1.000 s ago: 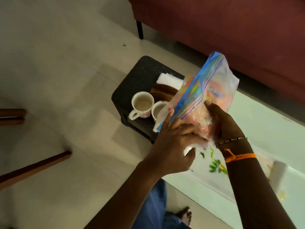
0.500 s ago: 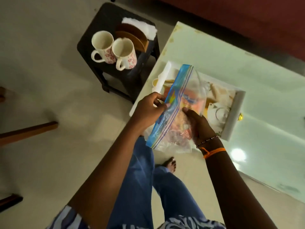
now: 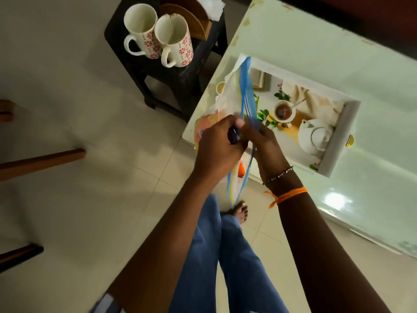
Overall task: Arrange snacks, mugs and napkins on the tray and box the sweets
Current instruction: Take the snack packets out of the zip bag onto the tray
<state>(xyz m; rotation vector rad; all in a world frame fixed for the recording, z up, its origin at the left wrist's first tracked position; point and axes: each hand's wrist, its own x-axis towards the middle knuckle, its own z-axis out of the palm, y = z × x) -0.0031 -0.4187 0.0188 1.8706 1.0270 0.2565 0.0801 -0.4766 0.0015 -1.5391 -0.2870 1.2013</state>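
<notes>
Over the corner of the pale green surface (image 3: 304,41), holding a clear zip bag (image 3: 244,86) edge-on, with blue and yellow strips running along its top. Both hands meeting at the middle of the bag: left hand (image 3: 216,145) with its grip pinched tight on the strip, right hand (image 3: 266,143) with its grip closed on the same strip from the other side, fingers touching. Showing something pink and orange inside the bag, too blurry to name. Lying flat on the surface just behind the bag, a white tray (image 3: 338,136) with a picture of a teapot and a cup of tea on its bottom. Standing side by side and touching on a small black stool (image 3: 180,71) beside the surface, two white mugs with red flowers, one (image 3: 142,30) on the left and one (image 3: 174,39) on the right, both upright with handles facing the camera. Sitting right behind the mugs, a brown wooden holder (image 3: 191,16) with white napkins (image 3: 214,7) in it. Wearing a bead bracelet (image 3: 278,176) and an orange thread (image 3: 291,195) on the right wrist. Standing on the tiled floor (image 3: 67,211) in blue jeans (image 3: 214,256), one bare foot (image 3: 240,212) peeking out.
</notes>
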